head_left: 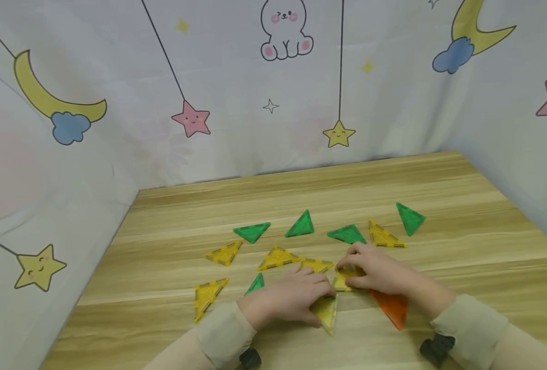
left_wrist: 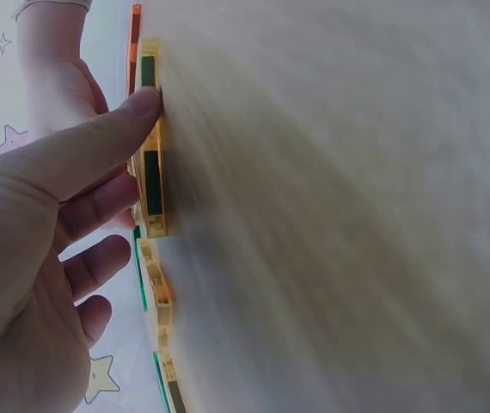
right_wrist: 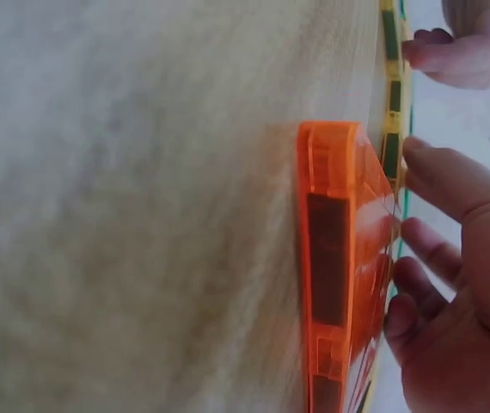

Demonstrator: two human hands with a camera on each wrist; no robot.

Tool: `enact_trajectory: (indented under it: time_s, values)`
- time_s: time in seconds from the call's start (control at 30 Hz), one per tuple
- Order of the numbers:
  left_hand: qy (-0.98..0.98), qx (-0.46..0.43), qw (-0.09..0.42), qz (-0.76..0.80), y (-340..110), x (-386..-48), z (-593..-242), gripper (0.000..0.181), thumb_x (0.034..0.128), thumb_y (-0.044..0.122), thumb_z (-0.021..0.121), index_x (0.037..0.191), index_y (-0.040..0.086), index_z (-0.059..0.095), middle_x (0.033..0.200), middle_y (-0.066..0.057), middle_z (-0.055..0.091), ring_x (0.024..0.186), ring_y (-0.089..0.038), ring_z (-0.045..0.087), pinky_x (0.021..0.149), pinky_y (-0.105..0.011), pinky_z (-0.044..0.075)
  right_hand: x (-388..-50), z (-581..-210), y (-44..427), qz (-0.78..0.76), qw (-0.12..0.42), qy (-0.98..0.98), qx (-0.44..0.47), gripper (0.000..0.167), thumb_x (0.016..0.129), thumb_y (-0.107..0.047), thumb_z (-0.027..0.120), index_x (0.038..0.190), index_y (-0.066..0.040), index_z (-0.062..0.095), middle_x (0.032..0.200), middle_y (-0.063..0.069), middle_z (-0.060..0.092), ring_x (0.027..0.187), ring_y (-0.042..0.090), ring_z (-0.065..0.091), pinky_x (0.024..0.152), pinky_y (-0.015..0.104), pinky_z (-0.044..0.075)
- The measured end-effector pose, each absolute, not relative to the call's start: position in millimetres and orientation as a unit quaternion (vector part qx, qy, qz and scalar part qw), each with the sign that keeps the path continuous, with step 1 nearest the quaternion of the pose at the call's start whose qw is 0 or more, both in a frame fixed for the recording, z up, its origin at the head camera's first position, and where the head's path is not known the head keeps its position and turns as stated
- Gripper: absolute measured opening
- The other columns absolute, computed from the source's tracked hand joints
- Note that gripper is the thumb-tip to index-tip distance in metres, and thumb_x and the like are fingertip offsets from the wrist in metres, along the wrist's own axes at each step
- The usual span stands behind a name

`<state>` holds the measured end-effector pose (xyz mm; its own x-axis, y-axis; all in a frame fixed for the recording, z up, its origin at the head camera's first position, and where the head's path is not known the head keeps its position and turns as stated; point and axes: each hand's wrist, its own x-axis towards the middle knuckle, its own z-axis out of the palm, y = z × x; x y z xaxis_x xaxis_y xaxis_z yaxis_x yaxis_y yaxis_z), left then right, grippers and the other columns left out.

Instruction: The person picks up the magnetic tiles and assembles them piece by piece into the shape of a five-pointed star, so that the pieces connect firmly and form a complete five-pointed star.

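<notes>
In the head view my left hand (head_left: 289, 297) holds a pale yellow triangle tile (head_left: 327, 314) between thumb and fingers, low over the table. The left wrist view has the thumb of that hand (left_wrist: 21, 249) on the thick edge of the yellow tile (left_wrist: 152, 185). Just to the right, my right hand (head_left: 382, 272) grips another yellow tile (head_left: 341, 281) lying on the wood. The right wrist view puts the thumb of this hand (right_wrist: 468, 292) against the yellow edge (right_wrist: 391, 157). Below the right hand lies an orange triangle (head_left: 396, 310), partly covered by it.
Behind the hands, green triangles (head_left: 301, 224) and yellow triangles (head_left: 277, 258) are spread over the wooden table (head_left: 162, 221). One yellow triangle (head_left: 206, 297) lies left of my left hand, beside a partly hidden green one (head_left: 256, 283). A patterned cloth (head_left: 236, 77) surrounds the table's back and sides.
</notes>
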<state>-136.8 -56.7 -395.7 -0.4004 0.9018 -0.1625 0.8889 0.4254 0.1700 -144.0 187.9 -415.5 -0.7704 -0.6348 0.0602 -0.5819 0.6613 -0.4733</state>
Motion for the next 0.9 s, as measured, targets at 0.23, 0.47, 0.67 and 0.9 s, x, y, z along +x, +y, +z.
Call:
enact_trajectory:
  time_s: [0.23, 0.47, 0.67, 0.9]
  values:
    - [0.846, 0.523, 0.097, 0.038, -67.4, -138.6, -395.7, 0.039, 0.082, 0.038, 0.072, 0.117, 0.025, 0.059, 0.114, 0.015, 0.054, 0.1, -0.006, 0.044, 0.085, -0.028, 0.034, -142.4, -412.0, 206.4, -0.241, 0.029, 0.915, -0.323, 0.03, 0.085, -0.027, 0.071, 0.113, -0.017, 0.067, 0.105, -0.002, 0.052, 0.093, 0.018, 0.048, 0.075, 0.034, 0.042]
    - [0.851, 0.518, 0.073, 0.039, -72.8, -142.4, -397.4, 0.03, 0.0844, 0.038, 0.069, 0.11, 0.024, 0.062, 0.109, 0.015, 0.057, 0.095, -0.005, 0.045, 0.077, -0.024, 0.032, -137.9, -412.8, 217.2, -0.235, 0.054, 0.921, -0.306, 0.033, 0.084, -0.029, 0.071, 0.115, -0.02, 0.066, 0.106, -0.004, 0.05, 0.092, 0.016, 0.044, 0.074, 0.032, 0.039]
    - [0.853, 0.518, 0.056, 0.04, -69.5, -143.2, -401.0, 0.027, 0.086, 0.042, 0.066, 0.107, 0.025, 0.062, 0.104, 0.015, 0.057, 0.091, -0.004, 0.045, 0.072, -0.022, 0.03, -137.6, -415.4, 207.8, -0.238, 0.057, 0.915, -0.321, 0.033, 0.085, -0.032, 0.069, 0.115, -0.02, 0.066, 0.109, -0.004, 0.051, 0.093, 0.015, 0.045, 0.075, 0.031, 0.04]
    - [0.86, 0.502, 0.076, 0.042, -66.5, -141.2, -400.4, 0.037, 0.0809, 0.046, 0.069, 0.108, 0.024, 0.059, 0.1, 0.014, 0.052, 0.087, -0.006, 0.043, 0.07, -0.023, 0.03, -135.9, -418.3, 200.3, -0.244, 0.056, 0.911, -0.327, 0.032, 0.084, -0.03, 0.07, 0.115, -0.02, 0.066, 0.109, -0.004, 0.051, 0.091, 0.013, 0.044, 0.073, 0.029, 0.04]
